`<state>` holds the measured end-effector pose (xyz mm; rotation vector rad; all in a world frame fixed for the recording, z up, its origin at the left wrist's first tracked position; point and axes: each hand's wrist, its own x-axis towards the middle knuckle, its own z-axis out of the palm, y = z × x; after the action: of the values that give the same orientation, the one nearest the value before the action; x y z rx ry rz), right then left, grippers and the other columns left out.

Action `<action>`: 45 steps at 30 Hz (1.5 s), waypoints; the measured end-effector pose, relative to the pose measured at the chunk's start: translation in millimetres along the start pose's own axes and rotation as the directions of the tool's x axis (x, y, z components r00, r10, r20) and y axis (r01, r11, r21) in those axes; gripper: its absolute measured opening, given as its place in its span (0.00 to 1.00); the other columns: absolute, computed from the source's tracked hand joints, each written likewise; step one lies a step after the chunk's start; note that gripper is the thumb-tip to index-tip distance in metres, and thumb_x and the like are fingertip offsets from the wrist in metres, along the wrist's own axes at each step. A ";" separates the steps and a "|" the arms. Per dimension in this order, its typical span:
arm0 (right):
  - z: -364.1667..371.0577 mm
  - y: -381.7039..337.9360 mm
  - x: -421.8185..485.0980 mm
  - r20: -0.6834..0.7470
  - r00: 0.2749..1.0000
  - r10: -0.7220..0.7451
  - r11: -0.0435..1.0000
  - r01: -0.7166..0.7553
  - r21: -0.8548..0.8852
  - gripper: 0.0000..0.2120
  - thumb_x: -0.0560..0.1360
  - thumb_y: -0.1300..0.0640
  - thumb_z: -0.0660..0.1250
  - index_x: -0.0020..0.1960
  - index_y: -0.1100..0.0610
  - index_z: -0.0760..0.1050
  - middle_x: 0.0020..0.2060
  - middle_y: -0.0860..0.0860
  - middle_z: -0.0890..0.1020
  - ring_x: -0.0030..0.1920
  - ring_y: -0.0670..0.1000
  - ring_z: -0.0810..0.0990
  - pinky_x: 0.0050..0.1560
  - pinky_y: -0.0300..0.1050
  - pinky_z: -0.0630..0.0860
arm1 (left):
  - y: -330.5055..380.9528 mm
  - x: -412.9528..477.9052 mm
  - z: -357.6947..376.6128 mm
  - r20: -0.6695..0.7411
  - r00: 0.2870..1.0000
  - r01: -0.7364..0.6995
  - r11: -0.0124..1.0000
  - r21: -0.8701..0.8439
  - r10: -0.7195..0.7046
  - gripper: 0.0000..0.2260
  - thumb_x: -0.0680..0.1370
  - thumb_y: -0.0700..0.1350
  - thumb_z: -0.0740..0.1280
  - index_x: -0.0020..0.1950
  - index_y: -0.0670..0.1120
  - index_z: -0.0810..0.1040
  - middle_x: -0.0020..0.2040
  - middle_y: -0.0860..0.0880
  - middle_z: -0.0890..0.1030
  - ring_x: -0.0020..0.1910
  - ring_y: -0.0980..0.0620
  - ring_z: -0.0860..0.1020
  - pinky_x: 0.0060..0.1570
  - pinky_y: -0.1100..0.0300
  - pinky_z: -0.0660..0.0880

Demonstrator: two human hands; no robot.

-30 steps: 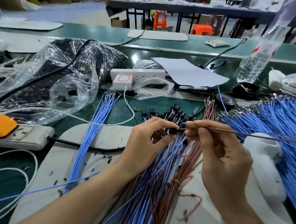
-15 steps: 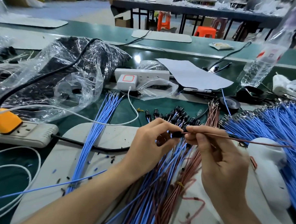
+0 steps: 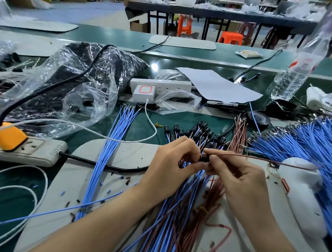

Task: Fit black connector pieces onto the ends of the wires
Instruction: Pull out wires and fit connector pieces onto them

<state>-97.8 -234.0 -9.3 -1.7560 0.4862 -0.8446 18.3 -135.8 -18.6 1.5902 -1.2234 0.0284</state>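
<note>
Left hand [image 3: 171, 163] is pinching black connector [image 3: 204, 159]. Right hand [image 3: 240, 181] is pinching brown wire [image 3: 263, 159], end at connector, above the mat [image 3: 122, 154].

On my screen the black connector [image 3: 204, 159] reads as hard plastic with a slight gloss, and the brown wire [image 3: 263, 159] has a smooth plastic sheath. The blue wires [image 3: 107, 152] look the same, smooth and faintly shiny, tipped with bright bare metal. I see a clear plastic bag [image 3: 69, 81], crinkled and very glossy, a clear ribbed plastic bottle [image 3: 295, 73], a matt white paper sheet [image 3: 215, 84], a dull off-white plastic power strip [image 3: 28, 151], and a green tabletop [image 3: 140, 125] smooth enough to mirror the lamps.
</note>
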 end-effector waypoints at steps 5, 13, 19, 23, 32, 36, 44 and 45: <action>-1.9 -2.2 4.3 0.029 0.989 0.143 0.965 -0.146 0.216 0.09 0.68 0.51 0.69 0.45 0.50 0.84 0.38 0.53 0.86 0.36 0.50 0.84 0.42 0.40 0.81 | -1.7 0.0 0.1 -0.004 1.000 -0.006 0.997 -0.075 0.006 0.03 0.72 0.35 0.72 0.44 0.39 0.81 0.46 0.48 0.81 0.46 0.56 0.80 0.49 0.60 0.77; -11.8 -0.6 13.3 -0.002 0.968 0.251 0.832 -0.215 0.511 0.04 0.65 0.60 0.69 0.36 0.54 0.83 0.34 0.53 0.84 0.34 0.48 0.83 0.38 0.36 0.80 | -1.7 7.3 -12.4 -0.043 0.994 -0.097 0.989 0.109 0.102 0.11 0.71 0.26 0.66 0.43 0.39 0.84 0.49 0.49 0.83 0.50 0.56 0.80 0.55 0.64 0.75; -37.7 -4.7 28.2 -0.217 0.857 0.467 0.587 -0.117 0.801 0.05 0.69 0.59 0.67 0.44 0.58 0.77 0.34 0.50 0.83 0.34 0.45 0.82 0.37 0.34 0.78 | -14.4 20.2 -36.8 -0.542 0.797 0.370 0.925 0.091 -0.265 0.09 0.77 0.43 0.62 0.55 0.47 0.78 0.53 0.55 0.75 0.58 0.52 0.74 0.66 0.46 0.66; -42.0 -0.7 28.9 -0.330 0.769 0.547 0.603 -0.089 0.792 0.06 0.77 0.64 0.63 0.43 0.56 0.76 0.38 0.50 0.81 0.35 0.44 0.82 0.42 0.35 0.79 | -30.6 24.5 -47.4 -0.662 0.556 0.618 0.782 -0.075 -0.503 0.09 0.80 0.45 0.61 0.60 0.48 0.73 0.62 0.53 0.70 0.68 0.53 0.66 0.74 0.47 0.41; -6.6 -2.4 3.4 -0.284 0.915 -0.286 0.958 0.273 -0.082 0.11 0.71 0.58 0.73 0.48 0.45 0.77 0.42 0.41 0.83 0.42 0.41 0.82 0.46 0.31 0.76 | 7.2 7.7 -8.5 -0.197 0.969 -0.087 0.952 0.295 0.150 0.12 0.76 0.41 0.66 0.58 0.39 0.76 0.58 0.46 0.77 0.53 0.54 0.74 0.60 0.62 0.70; 3.9 -0.2 -6.6 -0.040 0.864 -0.503 0.845 0.481 -0.234 0.08 0.72 0.56 0.70 0.51 0.53 0.78 0.46 0.47 0.81 0.47 0.47 0.82 0.49 0.41 0.78 | 6.5 -1.5 3.4 -0.066 0.988 -0.131 0.984 0.122 0.140 0.06 0.75 0.34 0.68 0.52 0.38 0.80 0.48 0.46 0.81 0.45 0.56 0.77 0.48 0.63 0.75; 4.3 -1.2 -5.2 -0.064 0.913 -0.402 0.914 0.396 -0.092 0.09 0.70 0.52 0.71 0.50 0.46 0.77 0.45 0.43 0.80 0.46 0.50 0.81 0.48 0.45 0.79 | 8.2 -2.6 6.9 -0.078 0.997 -0.025 0.988 -0.150 0.013 0.05 0.74 0.34 0.69 0.49 0.35 0.81 0.45 0.44 0.82 0.44 0.50 0.81 0.44 0.55 0.78; 4.5 -0.9 -5.2 -0.055 0.910 -0.411 0.909 0.405 -0.101 0.09 0.71 0.52 0.71 0.51 0.47 0.77 0.45 0.43 0.80 0.46 0.51 0.81 0.47 0.46 0.79 | 7.7 -2.5 6.8 -0.079 0.997 -0.011 0.987 -0.162 -0.002 0.06 0.73 0.33 0.69 0.49 0.35 0.82 0.45 0.44 0.83 0.44 0.50 0.81 0.44 0.53 0.78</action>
<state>-98.0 -227.2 -10.8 -1.9458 0.2037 -1.2022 8.2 -138.3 -17.5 1.4320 -1.1385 -0.0057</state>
